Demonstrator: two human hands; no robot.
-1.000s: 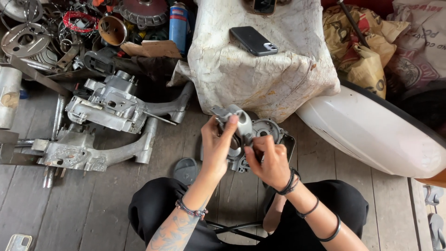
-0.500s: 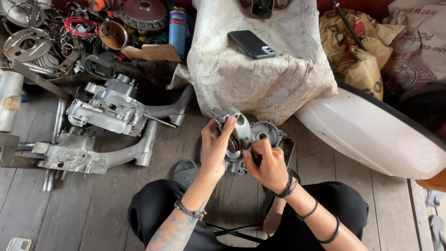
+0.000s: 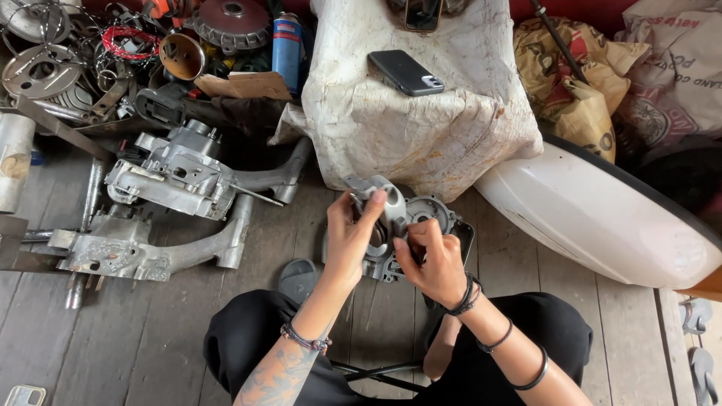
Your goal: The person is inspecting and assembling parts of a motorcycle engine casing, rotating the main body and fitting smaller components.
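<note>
Here, seated on the plank floor (image 3: 150, 331), the person works a grey metal engine casing (image 3: 410, 225) held above the lap. Left hand (image 3: 353, 237) wraps its left edge, fingers curled over the top, gripping firmly. Right hand (image 3: 429, 259) is pinched closed against the casing's lower middle, apparently fitting or freeing a small part; which one I cannot tell. Likely mid-inspection or assembly; any next move wants a steady left grip. Beyond: larger engine cases (image 3: 169, 177) at left, a phone (image 3: 406, 72) on a cloth-covered mound (image 3: 421, 128).
</note>
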